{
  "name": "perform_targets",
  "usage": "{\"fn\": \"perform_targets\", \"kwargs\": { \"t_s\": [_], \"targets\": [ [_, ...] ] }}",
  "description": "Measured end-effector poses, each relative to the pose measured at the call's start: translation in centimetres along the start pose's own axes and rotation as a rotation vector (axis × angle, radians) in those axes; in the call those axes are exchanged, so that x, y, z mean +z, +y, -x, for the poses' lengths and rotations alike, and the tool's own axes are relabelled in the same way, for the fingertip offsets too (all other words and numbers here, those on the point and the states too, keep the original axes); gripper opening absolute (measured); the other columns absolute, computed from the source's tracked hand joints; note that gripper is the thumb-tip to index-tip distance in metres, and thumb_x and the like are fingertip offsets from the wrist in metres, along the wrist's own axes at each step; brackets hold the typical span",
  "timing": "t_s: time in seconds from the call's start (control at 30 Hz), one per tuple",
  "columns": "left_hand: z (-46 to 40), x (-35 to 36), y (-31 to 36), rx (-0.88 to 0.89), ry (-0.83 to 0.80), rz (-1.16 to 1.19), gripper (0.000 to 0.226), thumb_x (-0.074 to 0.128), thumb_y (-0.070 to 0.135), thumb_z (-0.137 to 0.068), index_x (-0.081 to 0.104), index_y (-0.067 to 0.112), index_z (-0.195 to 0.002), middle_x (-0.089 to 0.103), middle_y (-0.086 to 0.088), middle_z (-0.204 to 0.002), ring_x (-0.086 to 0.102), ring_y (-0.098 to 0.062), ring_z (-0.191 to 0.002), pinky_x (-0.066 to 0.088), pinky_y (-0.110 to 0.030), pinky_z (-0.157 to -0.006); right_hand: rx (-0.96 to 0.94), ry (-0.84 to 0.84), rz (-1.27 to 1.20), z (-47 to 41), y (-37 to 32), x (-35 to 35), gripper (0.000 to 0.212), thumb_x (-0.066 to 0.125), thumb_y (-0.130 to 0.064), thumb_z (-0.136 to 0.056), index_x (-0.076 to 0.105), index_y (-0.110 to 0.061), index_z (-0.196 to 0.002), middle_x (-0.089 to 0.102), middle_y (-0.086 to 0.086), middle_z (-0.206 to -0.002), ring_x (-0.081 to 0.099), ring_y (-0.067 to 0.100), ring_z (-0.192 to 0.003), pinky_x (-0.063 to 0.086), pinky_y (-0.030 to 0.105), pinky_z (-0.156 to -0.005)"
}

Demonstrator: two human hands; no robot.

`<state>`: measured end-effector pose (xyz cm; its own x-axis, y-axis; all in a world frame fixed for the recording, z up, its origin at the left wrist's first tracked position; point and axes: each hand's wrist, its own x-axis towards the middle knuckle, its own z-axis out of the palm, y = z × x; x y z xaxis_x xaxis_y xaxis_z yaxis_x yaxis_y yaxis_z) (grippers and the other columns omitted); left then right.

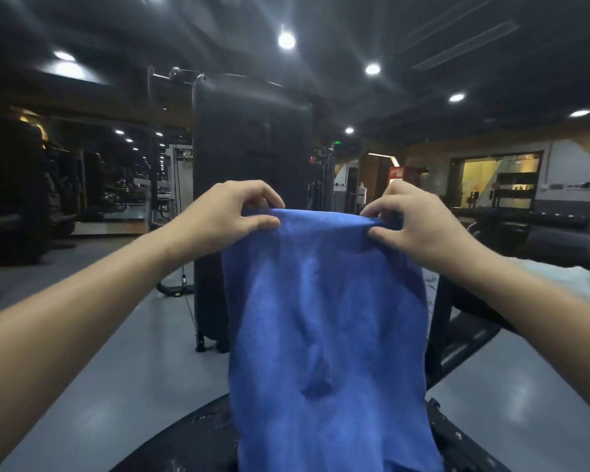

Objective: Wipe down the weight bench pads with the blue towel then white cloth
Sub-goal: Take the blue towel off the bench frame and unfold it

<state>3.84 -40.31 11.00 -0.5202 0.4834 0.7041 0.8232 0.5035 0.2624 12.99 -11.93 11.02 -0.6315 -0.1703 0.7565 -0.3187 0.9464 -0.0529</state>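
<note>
Pinching blue towel [324,318] top edge (bottom cut off) | left hand [225,216] | right hand [419,226]

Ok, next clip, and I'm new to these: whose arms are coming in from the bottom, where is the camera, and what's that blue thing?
There is no robot here. The camera sits on a person's head and looks forward and down, so the two bare arms reaching in from the lower corners are that person's own. The wide lens bends the edges of the picture.

The left hand and the right hand each pinch a top corner of a blue towel, holding it spread so it hangs down in front of them. Behind it stands the upright black back pad of a weight bench; at the bottom edge, part of the dark seat pad shows, with what look like wet drops on it. A pale, whitish cloth lies on dark equipment to the right. The room is a dim gym with ceiling lights.
</note>
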Motion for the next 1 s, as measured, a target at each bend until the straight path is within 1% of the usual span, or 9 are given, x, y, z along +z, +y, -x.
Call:
{"fn": "perform_targets", "kwargs": {
  "t_s": [0.17, 0.33, 0.47, 0.53, 0.6, 0.67, 0.77, 0.9, 1.0],
  "targets": [
    [2.2, 1.9, -0.9, -0.037, -0.016, -0.024, 0.013, 0.081, 0.030, -0.083, 0.072, 0.032, -0.092, 0.069, 0.017, -0.081, 0.062, 0.004, -0.083, 0.046, -0.014, -0.073, 0.059, -0.078, 0.007, 1.5, -0.4, 1.6, 0.011, 0.077, -0.015, -0.086, 0.074, -0.023, -0.093, 0.050, -0.014, -0.088, 0.053, 0.002, -0.081, 0.037, 0.009, -0.065],
    [3.7, 4.4, -1.9, -0.043, 0.001, 0.026, 0.015, 0.082, 0.029, -0.080, 0.069, 0.035, -0.079, 0.064, 0.028, -0.069, 0.058, 0.005, -0.066, 0.040, -0.009, -0.058, 0.108, -0.154, 0.012, 3.4, -0.1, 3.5, 0.019, 0.074, -0.009, -0.083, 0.065, -0.025, -0.080, 0.052, -0.010, -0.085, 0.054, 0.004, -0.080, 0.036, 0.007, -0.063],
    [4.7, 5.9, -2.8, -0.075, -0.015, 0.042, 0.014, 0.082, 0.027, -0.082, 0.068, 0.030, -0.079, 0.063, 0.016, -0.063, 0.056, 0.003, -0.060, 0.038, -0.010, -0.055, 0.143, -0.242, 0.009, 4.6, 0.4, 4.3, 0.015, 0.078, -0.017, -0.084, 0.066, -0.026, -0.080, 0.055, -0.005, -0.091, 0.053, 0.006, -0.082, 0.038, 0.015, -0.066],
    [5.0, 6.5, -3.3, -0.104, -0.037, 0.025, 0.016, 0.078, 0.031, -0.085, 0.063, 0.030, -0.078, 0.063, 0.013, -0.069, 0.055, 0.001, -0.062, 0.038, -0.013, -0.057, 0.156, -0.255, -0.004, 5.1, 0.7, 4.4, 0.015, 0.076, -0.019, -0.086, 0.064, -0.027, -0.082, 0.059, -0.008, -0.092, 0.055, 0.006, -0.084, 0.041, 0.021, -0.068],
    [5.4, 7.2, -3.7, -0.149, -0.086, -0.020, 0.021, 0.074, 0.037, -0.088, 0.057, 0.031, -0.078, 0.064, 0.011, -0.075, 0.057, -0.001, -0.069, 0.043, -0.024, -0.063, 0.186, -0.252, -0.021, 5.6, 0.9, 4.5, 0.015, 0.072, -0.020, -0.090, 0.061, -0.029, -0.085, 0.062, -0.014, -0.088, 0.059, 0.007, -0.086, 0.043, 0.026, -0.068],
    [5.7, 7.9, -4.0, -0.163, -0.137, -0.071, 0.022, 0.072, 0.039, -0.089, 0.054, 0.030, -0.081, 0.066, 0.011, -0.080, 0.060, -0.009, -0.075, 0.046, -0.031, -0.067, 0.209, -0.249, -0.006, 6.0, 1.1, 4.7, 0.014, 0.070, -0.020, -0.092, 0.060, -0.030, -0.088, 0.066, -0.014, -0.087, 0.062, 0.012, -0.086, 0.049, 0.034, -0.072],
    [6.0, 8.7, -3.8, -0.131, -0.175, -0.056, 0.019, 0.073, 0.032, -0.090, 0.054, 0.030, -0.086, 0.066, 0.012, -0.081, 0.060, -0.011, -0.075, 0.043, -0.029, -0.064, 0.237, -0.240, 0.054, 6.7, 1.8, 4.7, 0.014, 0.068, -0.021, -0.092, 0.061, -0.032, -0.089, 0.069, -0.008, -0.090, 0.064, 0.019, -0.088, 0.053, 0.043, -0.078],
    [6.4, 8.7, -3.4, -0.102, -0.158, 0.009, 0.018, 0.072, 0.022, -0.091, 0.055, 0.028, -0.092, 0.068, 0.011, -0.084, 0.062, -0.005, -0.080, 0.046, -0.028, -0.071, 0.268, -0.267, 0.004, 7.5, 3.3, 3.9, 0.023, 0.073, -0.015, -0.089, 0.060, -0.034, -0.087, 0.065, -0.016, -0.088, 0.058, 0.001, -0.083, 0.042, 0.023, -0.065],
    [7.1, 9.0, -3.6, -0.123, -0.155, 0.060, 0.021, 0.073, 0.021, -0.090, 0.054, 0.029, -0.094, 0.069, 0.013, -0.086, 0.062, -0.002, -0.084, 0.048, -0.029, -0.078, 0.282, -0.280, -0.022, 8.2, 3.8, 3.8, 0.023, 0.075, -0.012, -0.088, 0.062, -0.032, -0.086, 0.066, -0.015, -0.087, 0.058, -0.001, -0.083, 0.039, 0.021, -0.064]
  ]
}}
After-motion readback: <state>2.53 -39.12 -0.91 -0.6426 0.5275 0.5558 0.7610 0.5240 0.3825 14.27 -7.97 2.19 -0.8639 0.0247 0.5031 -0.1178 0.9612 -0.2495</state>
